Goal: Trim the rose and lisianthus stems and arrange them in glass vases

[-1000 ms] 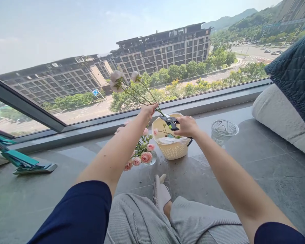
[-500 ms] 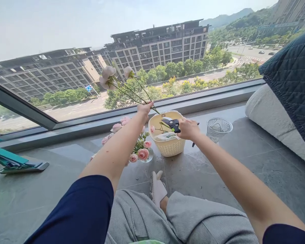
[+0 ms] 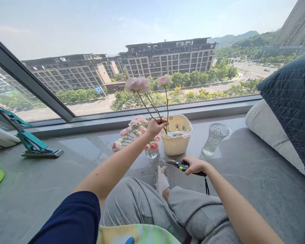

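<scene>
Our left hand (image 3: 154,128) closes around two upright long-stemmed flowers (image 3: 137,84) beside the basket (image 3: 175,147); our right hand (image 3: 194,166) grips shears (image 3: 178,165) (blades pointing left, well below the blooms).

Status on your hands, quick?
Left hand gripping two pink flower stems, held upright. Right hand holding black pruners, low near the knee. Basket and vase of pink flowers close by left hand.
</scene>
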`<action>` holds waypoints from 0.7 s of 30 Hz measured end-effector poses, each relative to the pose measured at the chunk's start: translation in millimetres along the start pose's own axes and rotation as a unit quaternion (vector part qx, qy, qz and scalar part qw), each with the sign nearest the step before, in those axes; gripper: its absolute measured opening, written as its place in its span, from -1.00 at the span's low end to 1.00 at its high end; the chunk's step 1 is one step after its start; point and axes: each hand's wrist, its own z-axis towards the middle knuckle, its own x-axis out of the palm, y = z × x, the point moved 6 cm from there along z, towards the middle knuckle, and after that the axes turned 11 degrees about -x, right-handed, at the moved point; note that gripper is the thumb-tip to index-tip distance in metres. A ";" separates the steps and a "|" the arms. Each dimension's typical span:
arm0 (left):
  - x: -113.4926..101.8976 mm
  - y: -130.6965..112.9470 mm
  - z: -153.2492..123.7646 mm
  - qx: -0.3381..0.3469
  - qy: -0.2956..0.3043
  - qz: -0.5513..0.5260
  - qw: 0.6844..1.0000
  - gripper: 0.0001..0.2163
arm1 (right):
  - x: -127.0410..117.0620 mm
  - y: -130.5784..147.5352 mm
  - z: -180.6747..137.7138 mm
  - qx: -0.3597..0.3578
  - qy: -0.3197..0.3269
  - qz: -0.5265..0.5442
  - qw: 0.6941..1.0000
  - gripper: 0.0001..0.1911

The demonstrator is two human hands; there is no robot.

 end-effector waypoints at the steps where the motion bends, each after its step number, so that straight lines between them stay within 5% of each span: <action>1: 4.3 3.7 -12.5 -0.001 0.020 0.002 1.000 -0.81 | 18.9 -2.6 10.7 0.038 -0.011 -0.015 0.999 -0.36; 5: 20.1 31.3 -52.2 -0.019 0.105 0.000 0.994 -0.79 | 78.5 -10.5 44.1 0.128 -0.038 -0.038 0.990 -0.31; 10: 34.4 74.0 -85.7 -0.051 0.163 0.047 0.984 -0.75 | 101.9 -24.0 51.2 0.140 -0.052 -0.036 0.988 -0.32; 14: 49.3 100.4 -106.7 -0.088 0.219 0.035 0.971 -0.72 | 89.3 -21.1 52.9 0.098 -0.038 0.010 0.994 -0.32; 18: 57.8 108.9 -124.0 -0.087 0.306 0.036 0.947 -0.71 | 50.0 2.1 44.7 -0.023 -0.021 0.101 0.994 -0.39; 21: 58.4 103.7 -133.8 -0.067 0.370 0.066 0.924 -0.73 | 21.6 34.8 23.4 -0.187 0.034 0.275 0.942 -0.18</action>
